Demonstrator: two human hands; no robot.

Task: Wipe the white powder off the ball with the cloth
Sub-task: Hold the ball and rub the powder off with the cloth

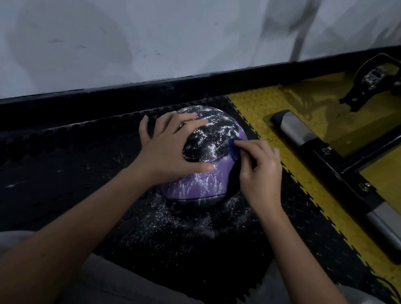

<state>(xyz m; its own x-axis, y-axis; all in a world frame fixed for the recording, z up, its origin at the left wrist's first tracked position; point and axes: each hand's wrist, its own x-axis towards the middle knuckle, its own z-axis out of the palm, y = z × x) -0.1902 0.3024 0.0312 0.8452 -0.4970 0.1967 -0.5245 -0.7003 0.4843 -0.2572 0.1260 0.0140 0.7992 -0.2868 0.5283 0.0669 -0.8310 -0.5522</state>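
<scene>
A purple and black ball [202,180] rests on the black floor mat [63,166], streaked and speckled with white powder. My left hand [169,147] lies spread over the ball's upper left side, fingers straight and thumb against the purple panel. My right hand [259,172] is at the ball's right side and pinches a small dark blue cloth [233,148], which touches the ball near the seam. Most of the cloth is hidden under my fingers.
White powder [189,224] is scattered on the mat in front of the ball. A white wall [132,28] with a black skirting runs behind. Yellow floor tiles [257,108] lie to the right, with the black and silver frame [314,145] of an exercise machine and its pedal [375,78].
</scene>
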